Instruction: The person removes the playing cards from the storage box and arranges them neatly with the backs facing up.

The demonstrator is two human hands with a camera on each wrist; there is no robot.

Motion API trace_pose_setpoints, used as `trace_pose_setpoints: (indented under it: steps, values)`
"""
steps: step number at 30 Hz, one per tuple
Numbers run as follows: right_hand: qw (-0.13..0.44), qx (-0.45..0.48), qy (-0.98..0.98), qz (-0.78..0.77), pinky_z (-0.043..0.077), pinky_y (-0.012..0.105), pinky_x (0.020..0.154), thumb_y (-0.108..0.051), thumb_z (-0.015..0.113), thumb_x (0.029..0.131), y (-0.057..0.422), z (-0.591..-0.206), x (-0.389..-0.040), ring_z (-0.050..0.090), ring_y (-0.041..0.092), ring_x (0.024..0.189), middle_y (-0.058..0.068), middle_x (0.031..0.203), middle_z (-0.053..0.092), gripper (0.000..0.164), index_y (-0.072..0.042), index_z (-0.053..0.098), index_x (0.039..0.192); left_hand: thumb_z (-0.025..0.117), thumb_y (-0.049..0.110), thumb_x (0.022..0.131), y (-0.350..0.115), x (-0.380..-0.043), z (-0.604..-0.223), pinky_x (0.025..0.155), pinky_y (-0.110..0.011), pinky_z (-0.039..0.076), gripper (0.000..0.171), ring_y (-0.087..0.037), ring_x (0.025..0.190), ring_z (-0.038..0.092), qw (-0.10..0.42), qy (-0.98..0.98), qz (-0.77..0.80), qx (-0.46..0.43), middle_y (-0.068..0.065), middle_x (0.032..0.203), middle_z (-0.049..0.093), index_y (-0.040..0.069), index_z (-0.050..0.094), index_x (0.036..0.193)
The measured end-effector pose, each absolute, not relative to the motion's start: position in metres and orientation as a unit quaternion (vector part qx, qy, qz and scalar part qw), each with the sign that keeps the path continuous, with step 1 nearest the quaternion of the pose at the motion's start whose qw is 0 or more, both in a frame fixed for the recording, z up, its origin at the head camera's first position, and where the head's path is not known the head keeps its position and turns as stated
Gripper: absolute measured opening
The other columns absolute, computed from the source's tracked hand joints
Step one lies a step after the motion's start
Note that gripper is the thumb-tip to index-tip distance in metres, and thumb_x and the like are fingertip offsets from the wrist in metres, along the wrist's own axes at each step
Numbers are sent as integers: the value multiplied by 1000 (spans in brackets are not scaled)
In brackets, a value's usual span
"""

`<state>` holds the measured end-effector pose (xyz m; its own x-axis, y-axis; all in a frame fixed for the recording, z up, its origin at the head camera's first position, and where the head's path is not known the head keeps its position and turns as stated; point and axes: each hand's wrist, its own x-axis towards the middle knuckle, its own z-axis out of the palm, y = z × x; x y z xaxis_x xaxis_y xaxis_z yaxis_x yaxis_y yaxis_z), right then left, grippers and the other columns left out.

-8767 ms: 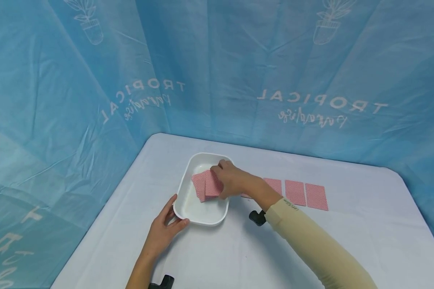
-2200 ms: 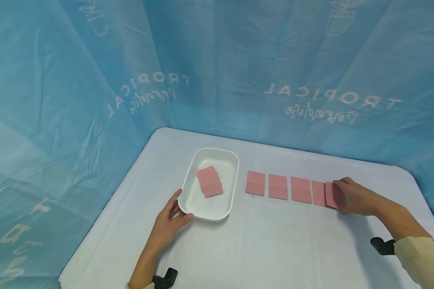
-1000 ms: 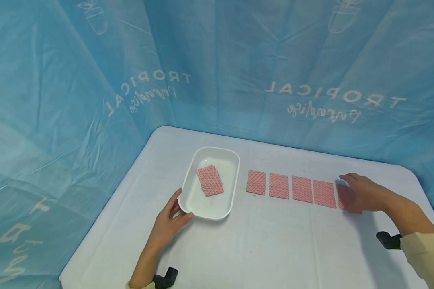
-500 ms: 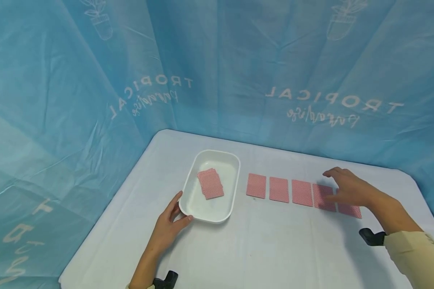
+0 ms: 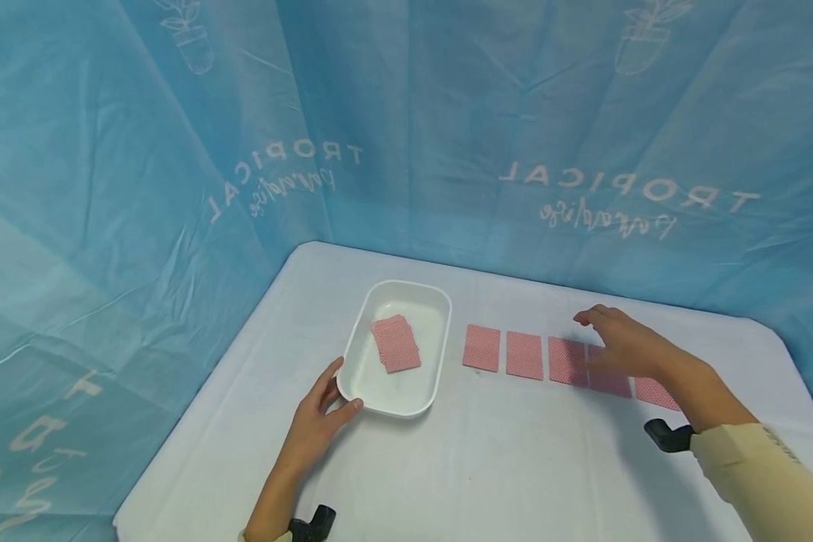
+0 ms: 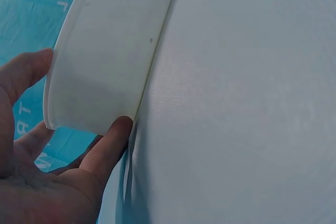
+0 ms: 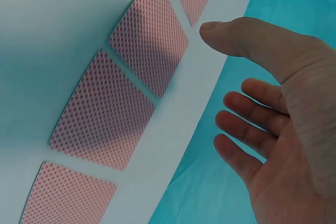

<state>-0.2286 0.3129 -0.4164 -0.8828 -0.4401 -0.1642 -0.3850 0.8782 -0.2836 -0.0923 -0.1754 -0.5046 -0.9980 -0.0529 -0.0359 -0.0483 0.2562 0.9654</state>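
My left hand point(image 5: 315, 418) grips the white tray point(image 5: 379, 395) at one corner; my right hand point(image 5: 626, 346), fingers apart, hovers empty above playing cards point(image 5: 564, 361), likely light, slick, bendable: best pinched by opposite edges.

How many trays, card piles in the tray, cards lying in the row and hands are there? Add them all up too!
White tray: 1
Card pile in the tray: 1 (too stacked to count its cards)
Red cards showing in the row: 5
Hands, left hand and right hand: 2
Total: 9
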Motion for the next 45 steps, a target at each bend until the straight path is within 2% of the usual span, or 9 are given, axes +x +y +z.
trace_pose_setpoints:
  steps: [5, 15, 23, 30, 36, 45]
  values:
    - [117, -223, 961, -116, 44, 55, 90, -26, 79, 77, 300, -416, -229, 45, 35, 117, 16, 126, 52, 71, -1, 46, 135, 76, 38, 83, -174, -93, -505, 97, -50, 43, 73, -25, 130, 45, 2, -792, -609, 38, -8, 138, 50, 39, 36, 145]
    - [111, -237, 958, -116, 45, 52, 91, -26, 79, 78, 265, -421, -234, 47, 31, 117, 12, 124, 54, 67, -5, 50, 135, 76, 39, 82, -176, -92, -504, 98, -51, 42, 75, -25, 130, 44, -2, -793, -608, 32, -8, 138, 50, 39, 35, 145]
    - [99, -270, 951, -111, 46, 47, 92, -25, 79, 80, 235, -419, -243, 45, 29, 120, 11, 130, 50, 70, -3, 47, 138, 76, 39, 82, -178, -91, -505, 98, -51, 42, 76, -24, 131, 43, -4, -794, -606, 40, -8, 139, 50, 41, 34, 145]
    - [102, -274, 948, -127, 44, 48, 94, -25, 71, 85, 217, -405, -245, 39, 27, 127, 8, 138, 44, 64, -10, 45, 142, 77, 39, 81, -177, -94, -506, 99, -50, 41, 76, -24, 131, 44, -8, -788, -615, 40, -8, 138, 50, 41, 36, 145]
    - [91, -282, 944, -144, 46, 45, 90, -24, 73, 82, 197, -402, -248, 41, 23, 124, 3, 136, 44, 68, -14, 42, 143, 77, 35, 83, -175, -93, -505, 97, -50, 43, 75, -24, 131, 43, -4, -786, -616, 44, -7, 138, 50, 40, 35, 145]
    - [92, -293, 940, -148, 41, 46, 99, -27, 75, 83, 174, -409, -252, 36, 22, 130, 2, 139, 43, 68, -11, 45, 142, 76, 35, 83, -175, -92, -504, 98, -48, 43, 74, -24, 131, 43, -9, -783, -620, 45, -8, 139, 49, 39, 35, 145]
